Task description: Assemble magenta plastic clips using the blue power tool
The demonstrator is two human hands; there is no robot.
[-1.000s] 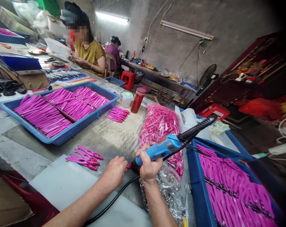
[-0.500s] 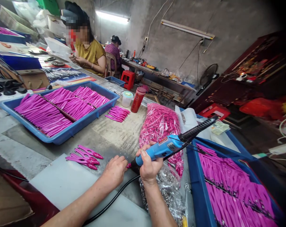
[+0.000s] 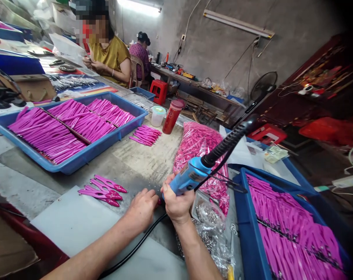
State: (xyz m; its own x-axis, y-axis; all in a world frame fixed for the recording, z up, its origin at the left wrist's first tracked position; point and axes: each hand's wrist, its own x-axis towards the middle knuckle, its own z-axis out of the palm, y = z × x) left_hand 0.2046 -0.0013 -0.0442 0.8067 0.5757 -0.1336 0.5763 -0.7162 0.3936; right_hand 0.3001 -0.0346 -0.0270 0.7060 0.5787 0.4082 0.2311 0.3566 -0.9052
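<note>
My right hand (image 3: pixel 177 202) is wrapped round the blue body of a corded power tool (image 3: pixel 194 175). Its black handle slants up to the right, and its tip points down at the table between my hands. My left hand (image 3: pixel 141 208) rests fist-like on the table beside that tip, its fingers closed on a small pink piece (image 3: pixel 158 201) that barely shows. A few loose pink pieces (image 3: pixel 104 189) lie to the left, at the edge of a grey mat (image 3: pixel 74 225).
A blue tray (image 3: pixel 85 153) of pink pieces stands at the left, another blue tray (image 3: pixel 249 233) at the right. A clear bag of pink parts (image 3: pixel 198 149) and a bag of small metal bits (image 3: pixel 208 216) lie near my right hand. A red bottle (image 3: pixel 171 116) stands behind. Two people sit farther back.
The tool has tilted more upright, its black handle swinging up and left. Both hands stay at the same spot. The view has shifted slightly.
</note>
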